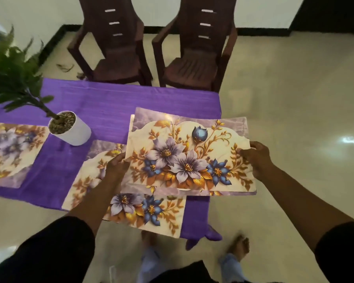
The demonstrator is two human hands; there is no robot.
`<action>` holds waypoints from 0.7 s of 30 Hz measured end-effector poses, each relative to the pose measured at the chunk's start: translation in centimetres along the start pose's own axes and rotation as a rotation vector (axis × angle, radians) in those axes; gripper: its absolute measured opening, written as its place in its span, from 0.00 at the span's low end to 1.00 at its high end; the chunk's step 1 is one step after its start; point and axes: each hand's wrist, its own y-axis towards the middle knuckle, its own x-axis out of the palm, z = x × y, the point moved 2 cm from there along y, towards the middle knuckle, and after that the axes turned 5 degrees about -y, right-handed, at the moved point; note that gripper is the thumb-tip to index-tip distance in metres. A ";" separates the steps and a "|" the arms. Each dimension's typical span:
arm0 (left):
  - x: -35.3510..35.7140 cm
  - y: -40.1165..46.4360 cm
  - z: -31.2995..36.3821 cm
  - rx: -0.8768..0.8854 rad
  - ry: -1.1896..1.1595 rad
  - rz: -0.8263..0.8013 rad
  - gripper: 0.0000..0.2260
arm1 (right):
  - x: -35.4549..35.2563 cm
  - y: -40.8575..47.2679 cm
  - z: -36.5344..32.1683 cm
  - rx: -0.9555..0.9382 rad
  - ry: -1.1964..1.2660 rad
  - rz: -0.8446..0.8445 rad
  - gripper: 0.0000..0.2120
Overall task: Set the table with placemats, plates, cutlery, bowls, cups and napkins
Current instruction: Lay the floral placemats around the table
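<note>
I hold a small stack of floral placemats (189, 154) above the right end of the table. My left hand (117, 164) grips the stack's left edge and my right hand (253, 155) grips its right edge. Beneath the stack, another floral placemat (143, 211) lies on the purple tablecloth (102, 103) at the near edge, partly hidden by my left forearm. A third placemat (12, 152) lies flat at the table's left side.
A white pot with a green plant (70, 128) stands on the table between the placemats. Two dark brown plastic chairs (114, 52) (194, 56) stand on the far side. My feet are on the tiled floor (294, 119) below the table's near corner.
</note>
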 end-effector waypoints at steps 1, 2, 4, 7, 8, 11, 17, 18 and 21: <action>1.6 -1.3 -0.5 0.005 -0.026 0.048 0.13 | -1.3 1.3 -0.6 -0.006 -0.012 0.006 0.21; 3.2 -2.6 -0.7 0.015 -0.044 0.104 0.09 | -2.5 2.5 -1.2 -0.005 -0.023 -0.003 0.21; 5.7 -5.0 -1.1 0.018 -0.127 0.188 0.05 | -4.5 4.6 -2.0 0.004 -0.045 -0.040 0.21; 10.0 -7.5 -1.9 -0.051 -0.304 0.156 0.13 | -8.0 6.7 -3.0 0.014 -0.103 -0.093 0.15; 11.3 -8.0 -2.1 -0.066 -0.331 0.145 0.16 | -9.2 7.4 -3.4 0.014 -0.119 -0.110 0.13; 14.7 -8.7 -2.2 -0.110 -0.387 0.163 0.16 | -11.6 9.2 -5.2 -0.014 -0.150 -0.149 0.11; 17.5 -8.4 -0.7 -0.027 -0.403 0.248 0.15 | -12.9 12.2 -9.7 -0.113 -0.199 -0.209 0.12; 17.7 -8.3 -0.4 -0.028 -0.419 0.276 0.15 | -12.7 12.9 -10.8 -0.136 -0.218 -0.224 0.12; 18.2 -8.0 -0.7 -0.023 -0.483 0.364 0.14 | -11.1 14.1 -14.1 -0.244 -0.291 -0.293 0.13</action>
